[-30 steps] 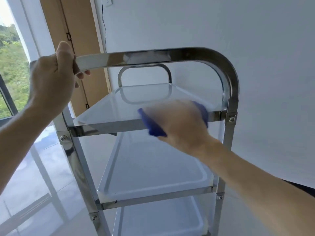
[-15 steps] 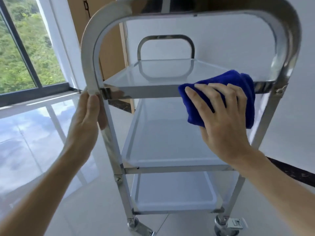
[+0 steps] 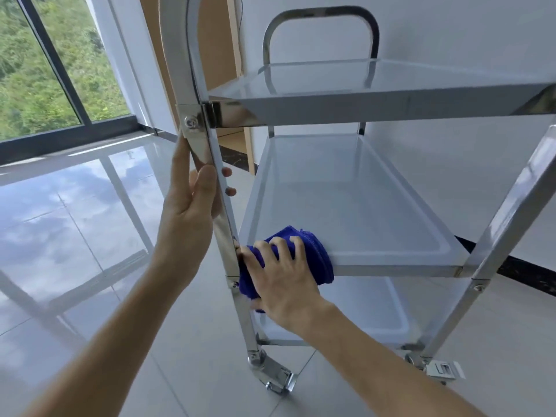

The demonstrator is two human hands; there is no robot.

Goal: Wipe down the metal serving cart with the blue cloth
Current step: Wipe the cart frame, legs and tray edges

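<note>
Pressing blue cloth [image 3: 313, 254] now lower, onto middle shelf [image 3: 391, 267]: right hand [image 3: 285, 284]; left hand [image 3: 189, 212] clasping upright [image 3: 224, 224].

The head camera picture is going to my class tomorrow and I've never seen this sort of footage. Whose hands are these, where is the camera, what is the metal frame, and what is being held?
There is no machine here: a person wears a camera on the head, so you look forward and down along their own arms. The metal frame is a serving cart with three stacked trays, standing on wheels on a shiny tiled floor beside a window. The left hand is wrapped around the cart's near upright post, apparently steadying it. The right hand presses a folded blue cloth against the front left corner of the middle tray, where the tray meets that post. Nothing lies on the trays; the cloth is the only thing held.
</note>
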